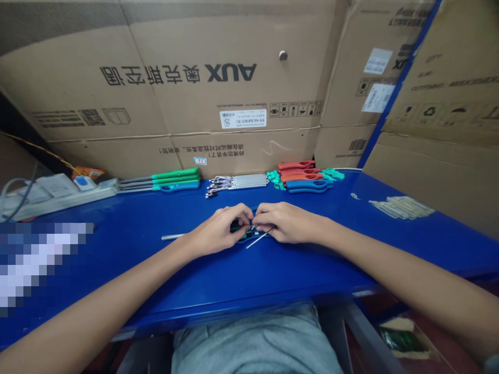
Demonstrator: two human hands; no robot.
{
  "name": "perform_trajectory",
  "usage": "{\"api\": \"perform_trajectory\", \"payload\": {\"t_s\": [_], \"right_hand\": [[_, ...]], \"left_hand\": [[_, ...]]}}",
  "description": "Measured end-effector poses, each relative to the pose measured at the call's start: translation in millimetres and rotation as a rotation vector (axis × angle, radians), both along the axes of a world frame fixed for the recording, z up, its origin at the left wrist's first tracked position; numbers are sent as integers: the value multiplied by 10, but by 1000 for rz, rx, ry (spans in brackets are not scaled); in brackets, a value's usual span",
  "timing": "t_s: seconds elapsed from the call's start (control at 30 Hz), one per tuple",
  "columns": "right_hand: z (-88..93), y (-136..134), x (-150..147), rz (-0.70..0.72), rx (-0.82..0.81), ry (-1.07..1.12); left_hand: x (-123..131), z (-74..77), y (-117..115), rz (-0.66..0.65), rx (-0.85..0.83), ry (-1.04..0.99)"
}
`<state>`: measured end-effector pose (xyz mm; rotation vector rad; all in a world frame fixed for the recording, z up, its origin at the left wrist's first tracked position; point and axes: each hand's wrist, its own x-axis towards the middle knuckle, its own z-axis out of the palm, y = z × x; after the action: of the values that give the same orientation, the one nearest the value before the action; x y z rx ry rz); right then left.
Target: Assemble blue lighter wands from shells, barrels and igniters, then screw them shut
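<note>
Head view: left hand (218, 231) and right hand (286, 222) both closed, fingertips pinching one small dark green piece (244, 234) between them. One thin metal rod (259, 239) poking out below the right fingers; one more metal rod (171, 237) just beside the left hand. Beyond the hands, on a blue table (312, 270): four green and blue lighter handles (175, 179), a row of metal tubes (237, 182), count unclear, and five red and blue lighter handles (300, 176). Right of the right hand, a pile of pale sticks (401, 208), too small to count.
</note>
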<state>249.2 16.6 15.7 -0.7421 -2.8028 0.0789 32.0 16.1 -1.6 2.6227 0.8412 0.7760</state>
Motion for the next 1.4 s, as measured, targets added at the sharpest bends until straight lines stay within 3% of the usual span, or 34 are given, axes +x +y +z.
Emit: {"api": "perform_trajectory", "payload": {"t_s": [1.4], "right_hand": [[-101,37,-5,60,65,69]], "left_hand": [[14,26,-40,32,0,14]]}}
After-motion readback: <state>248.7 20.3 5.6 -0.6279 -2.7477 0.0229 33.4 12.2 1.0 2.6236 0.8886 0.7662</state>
